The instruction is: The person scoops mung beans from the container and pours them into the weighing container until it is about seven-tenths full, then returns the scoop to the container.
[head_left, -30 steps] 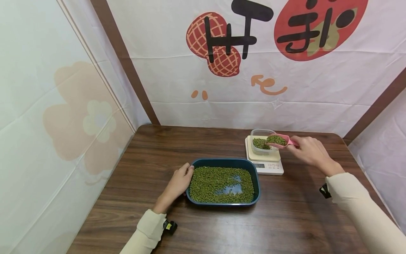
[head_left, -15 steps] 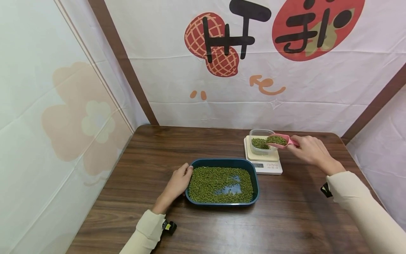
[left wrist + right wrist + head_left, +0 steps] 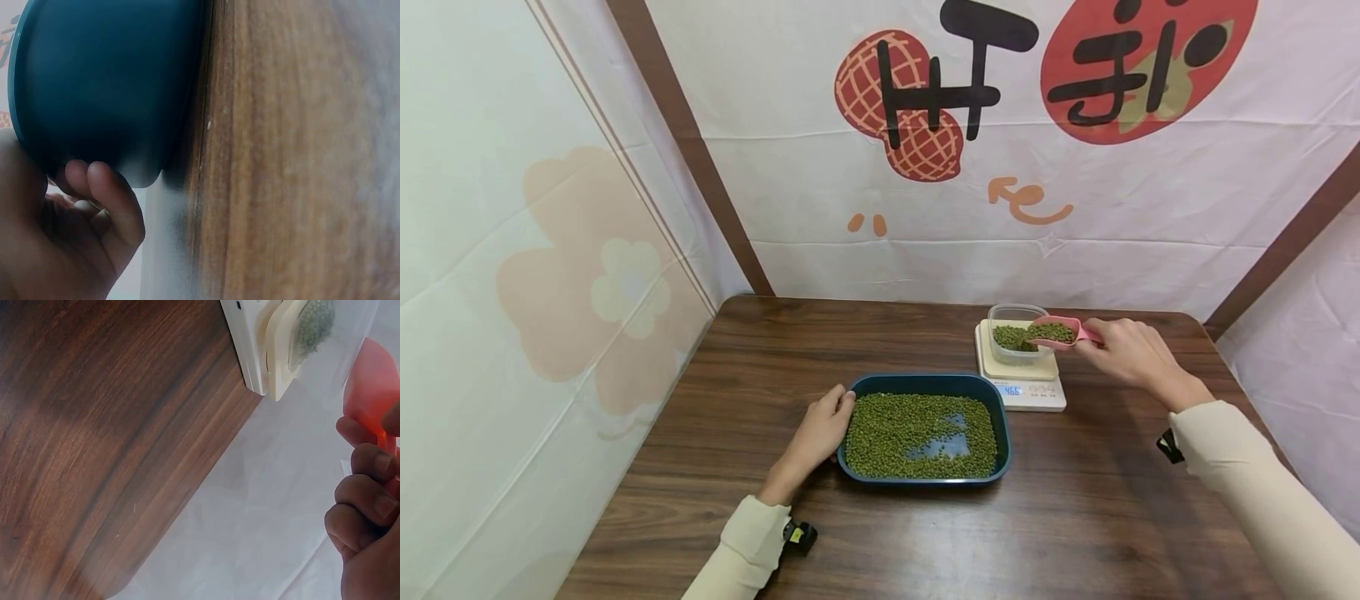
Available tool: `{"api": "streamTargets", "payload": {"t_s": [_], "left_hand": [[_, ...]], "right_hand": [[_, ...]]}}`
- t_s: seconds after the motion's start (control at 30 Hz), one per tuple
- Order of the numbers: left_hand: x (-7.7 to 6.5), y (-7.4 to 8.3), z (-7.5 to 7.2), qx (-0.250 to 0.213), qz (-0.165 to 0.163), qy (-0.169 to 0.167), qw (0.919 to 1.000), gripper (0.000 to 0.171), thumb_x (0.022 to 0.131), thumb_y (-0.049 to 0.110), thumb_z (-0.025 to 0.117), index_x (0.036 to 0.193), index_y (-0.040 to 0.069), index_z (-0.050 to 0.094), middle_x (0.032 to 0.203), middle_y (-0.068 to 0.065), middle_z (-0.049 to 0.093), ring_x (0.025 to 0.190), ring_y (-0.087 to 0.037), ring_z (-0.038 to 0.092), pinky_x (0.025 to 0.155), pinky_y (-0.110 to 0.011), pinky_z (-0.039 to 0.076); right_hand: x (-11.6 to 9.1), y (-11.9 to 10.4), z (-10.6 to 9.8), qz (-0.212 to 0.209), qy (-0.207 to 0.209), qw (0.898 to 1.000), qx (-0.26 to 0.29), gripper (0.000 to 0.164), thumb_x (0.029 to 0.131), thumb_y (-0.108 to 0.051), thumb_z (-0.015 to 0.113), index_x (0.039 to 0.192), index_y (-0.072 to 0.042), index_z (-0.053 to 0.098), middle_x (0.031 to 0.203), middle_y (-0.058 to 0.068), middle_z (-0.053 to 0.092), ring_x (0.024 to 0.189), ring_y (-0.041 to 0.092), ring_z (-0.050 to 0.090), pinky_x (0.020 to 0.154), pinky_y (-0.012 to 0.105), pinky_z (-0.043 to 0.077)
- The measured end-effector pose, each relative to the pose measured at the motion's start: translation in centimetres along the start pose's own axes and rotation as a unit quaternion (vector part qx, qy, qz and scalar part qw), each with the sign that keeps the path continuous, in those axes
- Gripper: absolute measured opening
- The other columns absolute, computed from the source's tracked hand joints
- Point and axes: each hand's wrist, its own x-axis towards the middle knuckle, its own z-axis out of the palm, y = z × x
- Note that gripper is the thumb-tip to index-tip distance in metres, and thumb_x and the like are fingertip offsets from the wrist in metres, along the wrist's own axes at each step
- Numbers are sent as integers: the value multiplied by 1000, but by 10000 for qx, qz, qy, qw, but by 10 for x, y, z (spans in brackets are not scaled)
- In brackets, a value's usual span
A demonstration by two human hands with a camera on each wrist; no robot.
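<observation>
My right hand [image 3: 1131,354] grips the handle of a pink scoop [image 3: 1080,330], fingers curled round it. Green beans, probably mung beans, fill the scoop, its tip over the right rim of a clear plastic container [image 3: 1021,358]. More beans [image 3: 1011,337] lie inside that container, which stands on a kitchen scale [image 3: 1037,395] with a lit blue display. In the right wrist view the pink scoop [image 3: 370,381] sits beside the container, above table height. With thumb at the rim and fingers bent against the outer wall, my left hand [image 3: 822,425] holds the left end of a dark blue tray [image 3: 106,81].
A broad layer of beans [image 3: 895,437] covers most of the tray's floor, with a bare blue patch right of centre. The brown wooden table [image 3: 760,350] ends at a printed cloth backdrop [image 3: 805,183]. Another cloth wall [image 3: 550,333] stands on the left.
The scale's display has lit up blue with digits. Both hands hold nearly still, the scoop staying at the container's rim. The head view has shifted slightly.
</observation>
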Motion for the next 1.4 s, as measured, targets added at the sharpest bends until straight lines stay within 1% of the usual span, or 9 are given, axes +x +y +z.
{"api": "streamTargets", "payload": {"t_s": [0.23,0.43,0.6,0.77,1.03,1.3,1.4], "left_hand": [[-1,-1,0,-3,-30,-37,10000,40,107,41,32,81,11,41,62,-9,40,38,-27,45,35,-36,46],[-1,-1,0,34,-34,-33,10000,40,107,40,32,81,11,41,62,-8,39,38,-26,44,35,-36,46],[-1,-1,0,69,-7,-6,10000,40,107,40,32,81,11,40,62,-8,39,38,-25,43,34,-35,46],[-1,-1,0,82,70,6,9999,40,107,40,32,81,11,40,61,-8,39,37,-25,43,34,-34,45],[-1,0,0,62,61,5,10000,40,107,40,32,81,11,40,61,-8,40,37,-25,44,34,-34,45],[0,1,0,19,72,5,10000,40,107,39,32,81,11,41,62,-9,40,37,-26,44,33,-35,45],[0,0,0,30,53,19,10000,40,107,40,32,81,11,41,62,-9,41,37,-26,45,34,-34,46]], "right_hand": [[0,-2,-2,59,-130,9999,-53,26,92,-33,56,71,-20,46,55,-5,29,48,13,28,43,30,20],[1,-3,-1,86,-120,9998,-107,25,90,-31,56,70,-20,45,55,-5,29,49,14,29,43,31,20],[2,-4,-3,27,-126,9998,-169,27,88,-32,58,69,-20,44,55,-6,30,48,13,29,43,31,21],[3,-5,-5,-22,-210,9995,-236,28,89,-35,58,70,-20,44,55,-5,31,49,13,30,43,30,22],[5,-6,-6,-53,-241,9993,-284,27,89,-34,58,70,-20,46,55,-6,31,49,13,30,43,31,22],[7,-8,-9,-107,-203,9992,-339,29,89,-33,57,68,-19,44,54,-5,30,48,13,29,42,30,22],[8,-9,-10,-103,-251,9991,-340,28,89,-32,57,68,-19,44,55,-5,30,48,13,29,43,30,22]]}}
